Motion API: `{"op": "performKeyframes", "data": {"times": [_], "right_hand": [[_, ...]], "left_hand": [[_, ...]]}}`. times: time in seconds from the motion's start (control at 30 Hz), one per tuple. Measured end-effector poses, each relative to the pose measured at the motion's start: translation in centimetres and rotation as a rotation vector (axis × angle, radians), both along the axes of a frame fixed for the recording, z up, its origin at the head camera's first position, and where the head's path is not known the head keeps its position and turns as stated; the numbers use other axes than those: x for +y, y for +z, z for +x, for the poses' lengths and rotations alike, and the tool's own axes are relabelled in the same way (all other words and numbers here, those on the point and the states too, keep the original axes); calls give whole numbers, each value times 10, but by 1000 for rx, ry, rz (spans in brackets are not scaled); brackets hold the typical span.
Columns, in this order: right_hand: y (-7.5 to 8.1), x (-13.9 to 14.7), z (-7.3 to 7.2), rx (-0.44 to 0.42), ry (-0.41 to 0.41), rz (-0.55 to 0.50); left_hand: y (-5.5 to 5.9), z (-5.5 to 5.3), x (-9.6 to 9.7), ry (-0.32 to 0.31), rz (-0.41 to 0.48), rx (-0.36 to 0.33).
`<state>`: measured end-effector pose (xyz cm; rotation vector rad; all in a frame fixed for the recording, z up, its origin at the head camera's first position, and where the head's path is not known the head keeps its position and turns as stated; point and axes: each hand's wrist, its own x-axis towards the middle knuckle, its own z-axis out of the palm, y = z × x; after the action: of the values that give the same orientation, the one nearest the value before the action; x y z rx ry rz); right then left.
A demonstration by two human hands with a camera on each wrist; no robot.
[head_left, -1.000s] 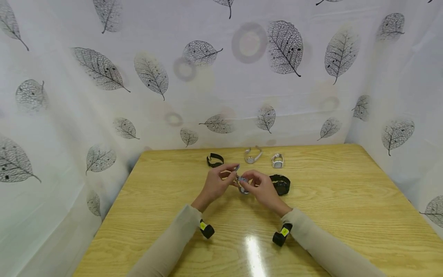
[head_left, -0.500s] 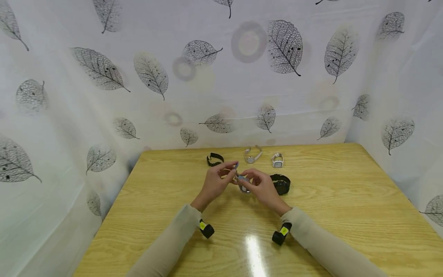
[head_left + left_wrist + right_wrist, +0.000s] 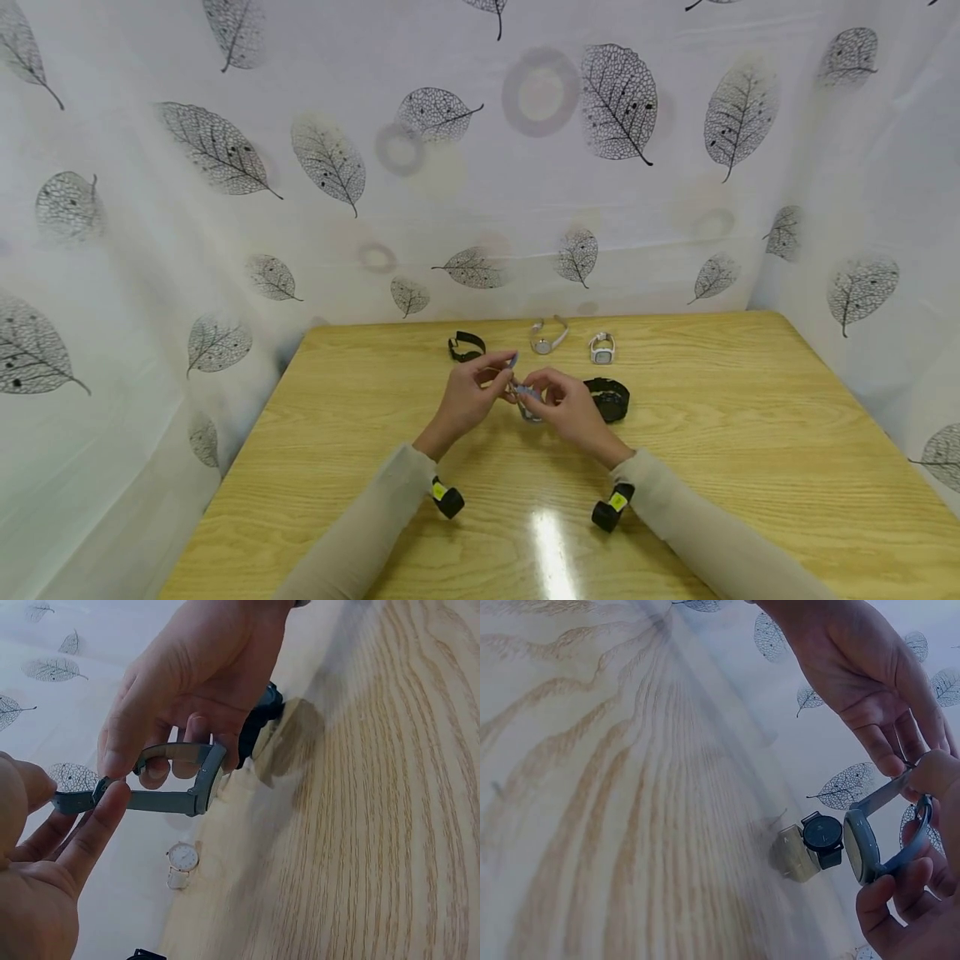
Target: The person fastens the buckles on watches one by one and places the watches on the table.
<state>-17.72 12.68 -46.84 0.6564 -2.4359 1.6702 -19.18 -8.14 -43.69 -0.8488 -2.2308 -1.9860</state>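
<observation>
A blue-grey wristwatch (image 3: 210, 778) is held up off the table between both hands, its strap making a loop beside the round case. My left hand (image 3: 467, 398) pinches the strap near the buckle (image 3: 100, 789), with the strap's free tip poking out past the fingers. In the left wrist view, my right hand (image 3: 202, 682) reaches in from above, thumb and index finger at the buckle, other fingers inside the loop. The right wrist view has the case (image 3: 862, 846) edge-on beside the right fingers. Fingers hide part of the strap.
On the wooden table (image 3: 337, 467), a black watch (image 3: 609, 402) lies just right of my right hand. Farther back are a black-strapped watch (image 3: 468, 345), a pale slim watch (image 3: 543, 346) and a white watch (image 3: 602, 350). A leaf-printed curtain (image 3: 480, 208) surrounds the table's back and sides.
Both hands stay in nearly the same place with the blue-grey watch, with small shifts of the fingers and of the case's tilt. The other watches have not moved.
</observation>
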Motion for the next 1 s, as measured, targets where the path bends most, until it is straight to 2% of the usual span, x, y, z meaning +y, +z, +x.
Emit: {"op": "performKeyframes", "data": {"times": [0.1, 0.27, 0.43, 0.6, 0.7, 0.83, 1.0], "right_hand": [[1, 1, 0, -2, -14, 2], [2, 4, 0, 12, -31, -14], [2, 6, -1, 18, -13, -22], [3, 7, -1, 8, -17, -27], [5, 6, 0, 8, -20, -25], [11, 4, 3, 0, -24, -32], [20, 1, 8, -20, -9, -41]], "left_hand": [[-1, 0, 0, 6, -11, 18], [-2, -2, -2, 47, -99, 117], [0, -3, -6, 41, -218, 239], [2, -4, -9, 76, -344, 386], [2, -5, -11, 75, -374, 449], [3, -5, -11, 51, -373, 502], [1, -5, -10, 53, -371, 549]]}}
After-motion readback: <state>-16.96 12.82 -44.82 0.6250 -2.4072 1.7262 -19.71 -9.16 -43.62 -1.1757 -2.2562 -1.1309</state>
